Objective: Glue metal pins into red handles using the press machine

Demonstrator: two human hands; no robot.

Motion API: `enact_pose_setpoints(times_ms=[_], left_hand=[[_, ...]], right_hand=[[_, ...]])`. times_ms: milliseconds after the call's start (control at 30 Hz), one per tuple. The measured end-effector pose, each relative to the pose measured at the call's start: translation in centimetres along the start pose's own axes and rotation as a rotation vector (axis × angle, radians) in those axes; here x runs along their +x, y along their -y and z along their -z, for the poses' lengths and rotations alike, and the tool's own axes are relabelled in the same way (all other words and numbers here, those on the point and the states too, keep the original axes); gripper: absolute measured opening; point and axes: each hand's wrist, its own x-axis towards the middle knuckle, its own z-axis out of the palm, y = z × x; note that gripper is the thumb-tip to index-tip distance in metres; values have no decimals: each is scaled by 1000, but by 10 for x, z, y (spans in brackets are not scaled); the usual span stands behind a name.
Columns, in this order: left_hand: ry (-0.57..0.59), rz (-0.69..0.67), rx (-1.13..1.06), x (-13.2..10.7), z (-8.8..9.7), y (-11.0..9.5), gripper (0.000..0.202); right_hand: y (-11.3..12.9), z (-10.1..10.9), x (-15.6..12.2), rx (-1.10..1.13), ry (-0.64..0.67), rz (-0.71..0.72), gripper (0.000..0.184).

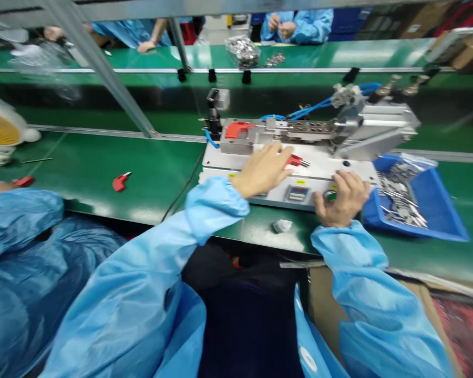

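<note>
My left hand is palm down over the white top of the bench machine, its fingers curled over a red handle whose metal tip sticks out to the right. The palm hides part of that handle. My right hand rests on the machine's front edge with thumb and fingers apart, around a round button. Behind my left hand, another red handle sits in the machine's metal fixture, in line with a metal slide.
Right of the machine, a blue bin holds metal parts. A crumpled white scrap lies in front, and a loose red handle lies left on the green bench. A co-worker's sleeve is at left; others work across. A metal post slants overhead.
</note>
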Motion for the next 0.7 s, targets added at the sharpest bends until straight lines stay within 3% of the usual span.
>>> enact_pose_setpoints(times_ms=[100,200,300,400,433,500,567,633,700], left_hand=[[49,7,9,25,-2,0,34],[61,-7,63,23,-3,13,33],[-50,-71,25,-20,-2,38,27],[-348,-39,-88,-90,3,89,32],[-414,74,-91,-114,5,112,31],[-449,472,-39,-156,13,161,28],[-347,944,34,-186,21,205,26],[-299,1110,72,-206,28,236,25],[-249,1175,87,-220,34,251,24]], right_hand=[[-5,-10,4,32,-171,109,64],[-9,-27,6,58,-299,149,60],[-8,-34,5,62,-356,144,57],[-4,-29,3,38,-338,112,56],[-4,-27,2,33,-329,108,56],[-6,-24,-1,38,-306,110,56],[-13,-26,-5,48,-284,102,58],[-22,-32,-9,32,-266,54,61],[-30,-41,-14,5,-268,-16,67]])
